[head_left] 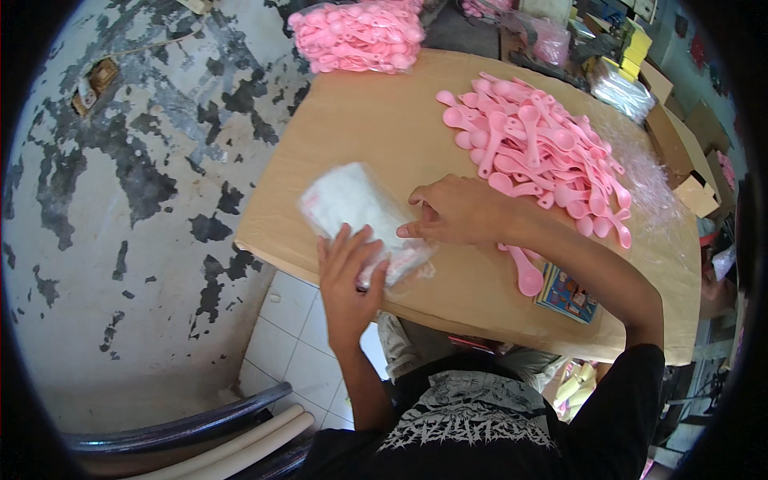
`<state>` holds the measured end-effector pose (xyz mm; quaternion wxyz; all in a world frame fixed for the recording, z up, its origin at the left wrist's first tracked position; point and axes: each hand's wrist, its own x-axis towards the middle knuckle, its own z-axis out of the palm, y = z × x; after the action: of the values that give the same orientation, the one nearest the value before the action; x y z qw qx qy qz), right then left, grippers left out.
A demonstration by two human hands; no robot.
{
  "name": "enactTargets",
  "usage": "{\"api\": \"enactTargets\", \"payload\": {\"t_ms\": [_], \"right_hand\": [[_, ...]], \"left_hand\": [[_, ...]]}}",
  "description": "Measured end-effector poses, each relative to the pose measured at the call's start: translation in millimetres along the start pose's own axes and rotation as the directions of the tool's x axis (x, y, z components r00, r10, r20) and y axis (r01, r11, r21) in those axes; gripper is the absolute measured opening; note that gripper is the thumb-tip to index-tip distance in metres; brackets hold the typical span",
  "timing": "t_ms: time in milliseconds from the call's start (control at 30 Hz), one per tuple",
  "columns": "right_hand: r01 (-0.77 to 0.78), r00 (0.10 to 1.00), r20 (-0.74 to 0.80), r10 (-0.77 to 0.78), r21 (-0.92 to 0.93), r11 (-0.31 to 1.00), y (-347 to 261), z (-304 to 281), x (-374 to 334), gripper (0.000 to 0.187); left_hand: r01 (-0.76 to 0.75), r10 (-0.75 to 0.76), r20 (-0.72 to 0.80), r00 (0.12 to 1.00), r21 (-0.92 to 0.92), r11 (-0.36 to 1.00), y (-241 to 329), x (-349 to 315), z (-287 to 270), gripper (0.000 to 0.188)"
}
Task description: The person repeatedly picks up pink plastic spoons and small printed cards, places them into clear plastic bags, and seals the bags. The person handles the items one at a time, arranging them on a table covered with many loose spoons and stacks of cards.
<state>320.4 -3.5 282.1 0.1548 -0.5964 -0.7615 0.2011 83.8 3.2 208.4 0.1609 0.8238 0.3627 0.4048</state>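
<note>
A clear plastic bag with white contents and some pink showing point(346, 196) lies at the left part of the table, near its front edge. My left hand point(350, 268) rests on the bag's near end, fingers spread across it. My right hand point(460, 210) is over the bag's right edge, with the index finger bent and the thumb apart from it; nothing shows between them. The right hand's other fingers are hidden. To its right is a loose heap of pink plastic spoons point(552, 144). One pink spoon point(528, 276) lies below my right forearm.
Brown paper covers the table point(368, 120). At its back left sits a bag packed with pink spoons point(360, 36). Small printed cards point(566, 294) lie near the front edge. Crumpled clear plastic point(652, 180) and cardboard boxes point(680, 152) are at the right. A peeling wall point(160, 200) stands left.
</note>
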Motion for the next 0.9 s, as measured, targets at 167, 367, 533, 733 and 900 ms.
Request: {"api": "enactTargets", "payload": {"t_ms": [167,367,533,733,900], "right_hand": [[0.006,0.994,0.103,-0.034,0.259,0.966,12,4,23,0.033],[0.152,0.985,-0.106,-0.134,0.191,0.97,37,-2,6,0.02],[0.045,0.983,-0.184,0.016,0.319,0.947,10,-56,-53,0.018],[-0.014,0.989,-0.131,0.07,0.389,0.921,-16,-60,-130,0.014],[-0.068,0.957,-0.288,0.036,-0.102,0.992,5,-54,-197,0.024]], "left_hand": [[-0.025,0.025,0.01,1.0,0.025,0.999,0,-2,-2,0.024],[-0.055,0.053,0.036,0.998,0.043,0.998,1,-1,1,0.024],[0.011,-0.018,0.074,0.997,0.101,0.995,11,0,-7,0.028],[0.379,-0.115,0.363,0.925,-0.845,0.378,97,-7,41,0.07],[0.499,-0.111,0.503,0.857,-0.865,-0.061,138,6,80,0.041]]}}
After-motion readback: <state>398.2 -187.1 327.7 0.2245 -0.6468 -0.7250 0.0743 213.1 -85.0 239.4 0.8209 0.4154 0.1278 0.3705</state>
